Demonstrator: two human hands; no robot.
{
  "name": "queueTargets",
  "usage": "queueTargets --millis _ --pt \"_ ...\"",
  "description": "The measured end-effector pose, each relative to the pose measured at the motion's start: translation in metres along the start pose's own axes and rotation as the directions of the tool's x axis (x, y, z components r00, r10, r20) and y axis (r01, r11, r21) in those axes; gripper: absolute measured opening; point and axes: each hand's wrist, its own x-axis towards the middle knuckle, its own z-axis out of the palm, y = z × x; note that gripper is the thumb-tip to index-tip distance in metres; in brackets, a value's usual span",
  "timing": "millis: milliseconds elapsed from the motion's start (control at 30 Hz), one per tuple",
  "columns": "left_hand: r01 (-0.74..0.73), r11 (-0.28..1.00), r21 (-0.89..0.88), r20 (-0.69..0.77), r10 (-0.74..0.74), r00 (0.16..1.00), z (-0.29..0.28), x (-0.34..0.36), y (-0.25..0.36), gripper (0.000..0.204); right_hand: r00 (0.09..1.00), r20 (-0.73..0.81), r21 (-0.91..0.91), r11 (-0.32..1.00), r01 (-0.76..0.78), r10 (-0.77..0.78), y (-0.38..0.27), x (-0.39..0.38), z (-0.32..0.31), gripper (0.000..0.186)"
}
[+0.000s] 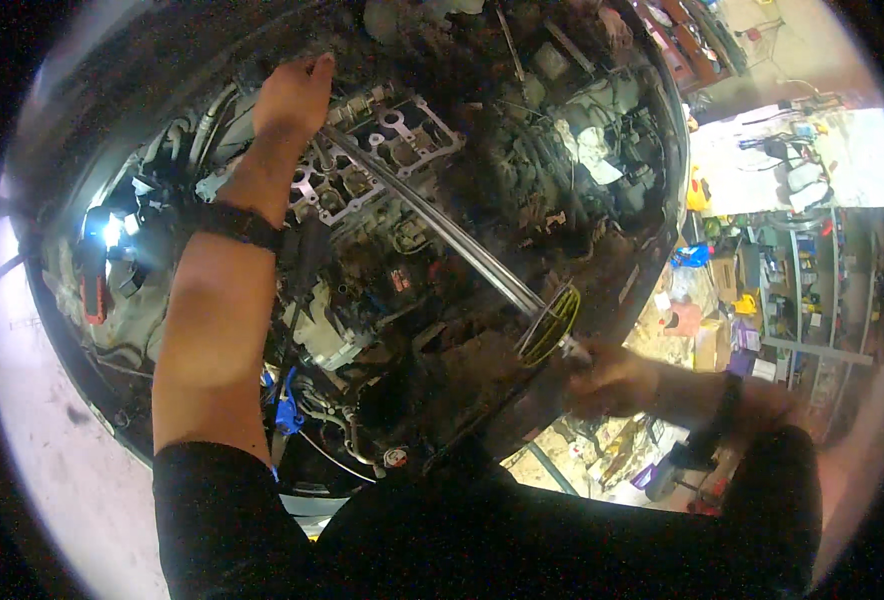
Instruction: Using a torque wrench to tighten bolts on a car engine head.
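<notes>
A long metal beam-type torque wrench slants across the open engine bay. Its yellow-green scale sits near the handle end. My right hand, smeared by motion, is closed around that handle. At the far end, my left hand is closed over the head of the wrench, which the hand mostly hides. Beneath lies the engine's exposed cylinder head, with pale metal frames and round openings. What the wrench's tip sits on cannot be seen.
Hoses and dark engine parts surround the cylinder head. A blue tool lies near the front edge, and a bright lamp shines at the left. On the right stand a white-topped bench and loaded shelves.
</notes>
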Motion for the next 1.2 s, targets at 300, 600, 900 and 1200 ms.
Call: queueTargets --millis 300,600,900,1200 --pt "0.032 0.999 -0.04 0.025 -0.031 0.999 -0.006 0.016 -0.017 0.055 0.977 0.03 0.092 0.974 0.208 -0.211 0.061 0.037 0.129 0.02" --pt "-0.332 0.88 0.339 0.095 0.32 0.943 0.027 0.038 -0.051 0.029 0.961 -0.161 0.137 0.959 0.248 -0.225 0.065 0.04 0.153 0.014" --pt "-0.29 0.937 -0.196 0.015 0.299 0.954 0.042 0.042 -0.103 0.032 0.96 -0.127 0.225 0.935 0.274 -0.25 0.086 0.038 0.132 0.025" --pt "0.121 0.972 -0.203 0.019 -0.119 0.993 0.073 0.052 -0.439 0.038 0.957 -0.062 0.244 0.925 0.29 -0.283 0.092 0.04 0.132 0.018"
